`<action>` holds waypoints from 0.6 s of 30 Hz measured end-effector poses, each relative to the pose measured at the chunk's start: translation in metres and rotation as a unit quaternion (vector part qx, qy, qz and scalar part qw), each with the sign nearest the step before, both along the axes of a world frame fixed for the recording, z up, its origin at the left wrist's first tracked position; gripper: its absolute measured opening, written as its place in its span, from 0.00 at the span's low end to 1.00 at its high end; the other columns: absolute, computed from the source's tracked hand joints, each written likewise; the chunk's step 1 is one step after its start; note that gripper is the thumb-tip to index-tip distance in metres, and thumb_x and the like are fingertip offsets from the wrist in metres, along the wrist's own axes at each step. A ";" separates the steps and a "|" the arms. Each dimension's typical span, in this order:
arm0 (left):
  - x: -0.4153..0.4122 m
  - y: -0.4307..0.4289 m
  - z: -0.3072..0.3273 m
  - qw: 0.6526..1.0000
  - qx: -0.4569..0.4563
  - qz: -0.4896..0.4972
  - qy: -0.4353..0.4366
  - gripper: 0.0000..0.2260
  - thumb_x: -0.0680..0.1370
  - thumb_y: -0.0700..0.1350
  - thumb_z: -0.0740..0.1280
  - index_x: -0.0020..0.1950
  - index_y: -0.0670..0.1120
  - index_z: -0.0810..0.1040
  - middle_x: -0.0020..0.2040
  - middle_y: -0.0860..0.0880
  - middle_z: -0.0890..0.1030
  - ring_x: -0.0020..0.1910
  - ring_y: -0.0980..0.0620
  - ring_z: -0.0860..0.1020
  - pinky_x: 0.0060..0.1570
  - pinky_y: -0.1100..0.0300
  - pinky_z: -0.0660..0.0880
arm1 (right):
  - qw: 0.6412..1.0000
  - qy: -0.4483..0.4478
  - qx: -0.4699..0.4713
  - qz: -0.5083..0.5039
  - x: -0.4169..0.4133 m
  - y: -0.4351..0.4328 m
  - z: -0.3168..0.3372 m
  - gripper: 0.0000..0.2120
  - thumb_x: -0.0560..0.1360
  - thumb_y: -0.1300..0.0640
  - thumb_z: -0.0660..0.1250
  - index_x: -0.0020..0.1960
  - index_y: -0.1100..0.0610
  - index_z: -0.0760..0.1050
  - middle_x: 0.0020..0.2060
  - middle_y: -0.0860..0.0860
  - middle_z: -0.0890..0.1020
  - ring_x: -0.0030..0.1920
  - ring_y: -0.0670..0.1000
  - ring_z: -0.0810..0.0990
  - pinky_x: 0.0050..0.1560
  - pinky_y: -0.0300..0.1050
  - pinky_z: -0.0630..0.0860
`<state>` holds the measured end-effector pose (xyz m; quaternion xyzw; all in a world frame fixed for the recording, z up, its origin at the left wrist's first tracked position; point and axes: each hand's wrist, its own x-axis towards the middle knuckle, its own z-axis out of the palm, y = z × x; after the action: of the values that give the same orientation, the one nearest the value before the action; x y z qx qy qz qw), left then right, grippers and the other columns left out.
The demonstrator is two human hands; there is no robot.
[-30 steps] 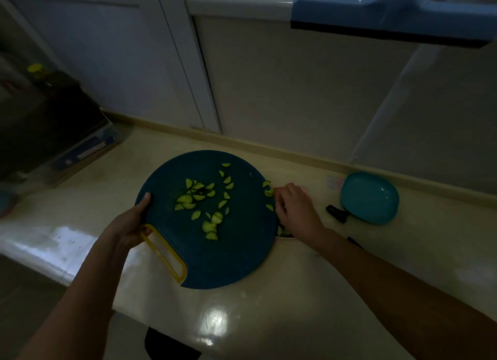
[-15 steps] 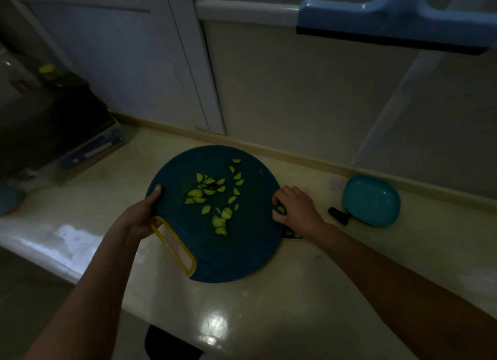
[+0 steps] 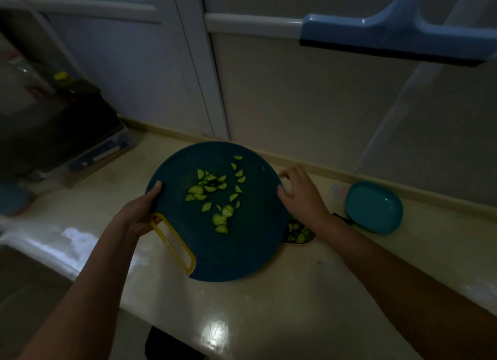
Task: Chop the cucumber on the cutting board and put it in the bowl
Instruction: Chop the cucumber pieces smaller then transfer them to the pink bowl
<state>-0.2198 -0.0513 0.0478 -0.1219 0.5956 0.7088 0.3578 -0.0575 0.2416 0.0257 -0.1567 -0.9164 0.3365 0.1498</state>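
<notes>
Dim counter [image 3: 269,306]; cutting board [image 3: 242,252] hides most of bowl [image 3: 297,243], cucumber [image 3: 295,229] inside.

One cutting board [image 3: 242,246] is counted, with about twenty cucumber pieces [image 3: 200,196] on it. One bowl [image 3: 293,243] is partly seen; the pieces in it cannot be counted. One teal dish [image 3: 373,207] is counted. Two hands are counted: one left hand [image 3: 137,217] and one right hand [image 3: 301,195].
</notes>
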 end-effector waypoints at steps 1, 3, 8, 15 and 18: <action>0.003 0.005 0.002 1.000 0.001 -0.003 -0.003 0.12 0.80 0.49 0.57 0.49 0.43 0.75 0.35 0.48 0.84 0.33 0.53 0.83 0.28 0.63 0.78 | 1.000 0.009 -0.022 0.012 -0.009 -0.004 0.013 0.16 0.77 0.56 0.61 0.63 0.59 0.69 0.59 0.53 0.71 0.59 0.50 0.70 0.57 0.37 0.66; 0.010 0.015 0.004 1.000 0.007 -0.014 -0.009 0.12 0.80 0.48 0.58 0.49 0.42 0.75 0.37 0.47 0.84 0.34 0.53 0.83 0.29 0.63 0.79 | 0.997 -0.020 -0.054 0.050 -0.032 -0.014 0.032 0.27 0.78 0.51 0.61 0.73 0.58 0.58 0.71 0.54 0.62 0.70 0.50 0.62 0.68 0.38 0.58; 0.024 0.033 0.001 0.998 0.035 -0.031 -0.036 0.19 0.73 0.51 0.64 0.59 0.41 0.75 0.50 0.43 0.83 0.44 0.49 0.83 0.43 0.56 0.81 | 0.983 -0.151 -0.081 0.062 -0.069 -0.048 0.041 0.40 0.75 0.39 0.59 0.76 0.54 0.43 0.76 0.54 0.48 0.76 0.55 0.45 0.75 0.53 0.49; 0.034 0.045 -0.008 0.998 0.035 -0.014 -0.050 0.14 0.78 0.49 0.62 0.57 0.40 0.76 0.46 0.42 0.84 0.41 0.48 0.83 0.43 0.54 0.80 | 0.985 -0.158 0.001 0.074 -0.066 -0.092 0.025 0.37 0.73 0.38 0.64 0.74 0.53 0.54 0.71 0.55 0.57 0.71 0.57 0.54 0.72 0.53 0.58; 0.037 0.047 -0.009 0.998 0.020 -0.007 -0.054 0.13 0.78 0.49 0.63 0.53 0.40 0.77 0.43 0.43 0.84 0.38 0.48 0.83 0.37 0.55 0.81 | 0.981 -0.143 0.078 0.108 -0.054 -0.102 0.017 0.33 0.74 0.41 0.62 0.73 0.54 0.58 0.71 0.55 0.59 0.70 0.56 0.55 0.71 0.50 0.57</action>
<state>-0.1828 -0.0040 0.0386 -0.1480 0.5618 0.7105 0.3970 -0.1120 0.1397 0.0426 -0.0909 -0.9632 0.2527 -0.0080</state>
